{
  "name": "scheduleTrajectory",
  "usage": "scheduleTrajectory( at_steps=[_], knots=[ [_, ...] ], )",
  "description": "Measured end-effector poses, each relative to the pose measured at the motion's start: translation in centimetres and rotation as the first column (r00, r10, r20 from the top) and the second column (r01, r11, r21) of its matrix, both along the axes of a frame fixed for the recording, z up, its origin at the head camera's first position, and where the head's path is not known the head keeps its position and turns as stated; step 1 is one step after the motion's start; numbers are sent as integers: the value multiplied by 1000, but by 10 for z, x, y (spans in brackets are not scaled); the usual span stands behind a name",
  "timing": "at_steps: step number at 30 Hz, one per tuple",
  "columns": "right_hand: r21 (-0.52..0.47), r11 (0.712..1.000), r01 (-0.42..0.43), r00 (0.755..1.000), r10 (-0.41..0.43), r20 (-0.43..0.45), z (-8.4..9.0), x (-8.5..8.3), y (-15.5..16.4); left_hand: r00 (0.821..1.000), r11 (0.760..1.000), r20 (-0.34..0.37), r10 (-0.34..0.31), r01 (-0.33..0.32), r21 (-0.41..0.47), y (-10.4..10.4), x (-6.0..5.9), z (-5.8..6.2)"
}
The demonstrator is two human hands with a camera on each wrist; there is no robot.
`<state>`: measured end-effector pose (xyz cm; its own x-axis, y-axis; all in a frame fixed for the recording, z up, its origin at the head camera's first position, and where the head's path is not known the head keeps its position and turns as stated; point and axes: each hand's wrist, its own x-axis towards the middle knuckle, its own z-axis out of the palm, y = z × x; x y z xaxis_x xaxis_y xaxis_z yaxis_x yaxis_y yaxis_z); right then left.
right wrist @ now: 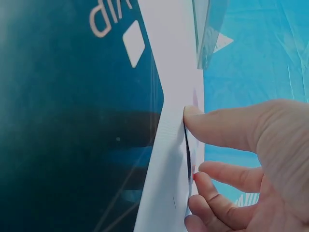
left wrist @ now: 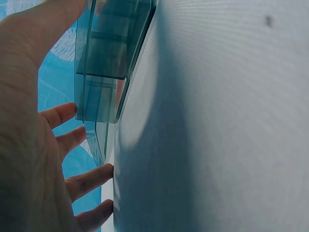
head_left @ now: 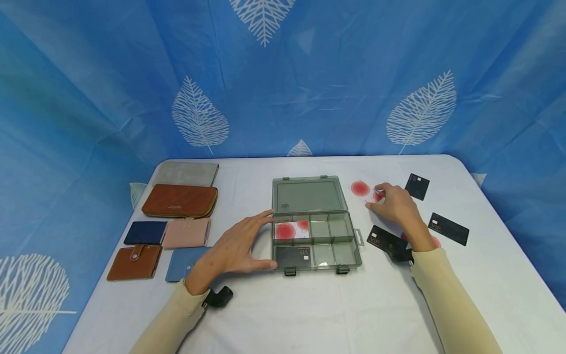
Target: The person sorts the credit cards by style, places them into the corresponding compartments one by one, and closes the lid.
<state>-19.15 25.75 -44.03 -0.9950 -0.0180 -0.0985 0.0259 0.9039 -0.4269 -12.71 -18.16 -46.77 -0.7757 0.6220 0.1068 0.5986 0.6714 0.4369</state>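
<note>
My right hand (head_left: 395, 204) pinches the right end of a white card with red circles (head_left: 360, 188) between thumb and fingers, low over the table. In the right wrist view the thumb (right wrist: 219, 126) and fingertips are at the card's thin edge. My left hand (head_left: 234, 248) is spread beside the left side of a smoky clear compartment box (head_left: 309, 194), thumb by its front corner, fingertips near the hinge. The box's lid lies folded back. Inside, a red-and-white card (head_left: 285, 231) occupies the back row and a black VIP card (head_left: 292, 256) the front row.
Black cards (head_left: 417, 187) (head_left: 448, 229) (head_left: 385, 239) lie around my right hand, and another red-patterned card (head_left: 435, 241) is partly under that wrist. At the left are several wallets, including a brown zip one (head_left: 179, 200), a grey one (head_left: 187, 174) and a pink one (head_left: 185, 233).
</note>
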Motion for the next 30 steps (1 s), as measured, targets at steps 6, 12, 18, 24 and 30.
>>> scheduleTrajectory(
  at_steps=[6,12,18,24,30],
  knots=[
    [-17,1000,-12,1000,11,-26,-1,1,1,1000,1000,-9,-10,11,16,0,1,-1],
    [-32,999,-11,998,9,-68,-3,3,0,1000,1000,-19,-18,19,23,0,1,-1],
    [-44,999,-14,983,6,-181,-5,5,0,1000,999,-22,-20,20,27,0,0,-2],
    [-91,995,-32,962,6,-272,1,7,-4,1000,999,-20,-19,20,27,0,0,-2],
    [-95,991,-93,937,54,-344,16,11,-15,1000,1000,-19,-15,15,25,-1,1,-2]
  ],
)
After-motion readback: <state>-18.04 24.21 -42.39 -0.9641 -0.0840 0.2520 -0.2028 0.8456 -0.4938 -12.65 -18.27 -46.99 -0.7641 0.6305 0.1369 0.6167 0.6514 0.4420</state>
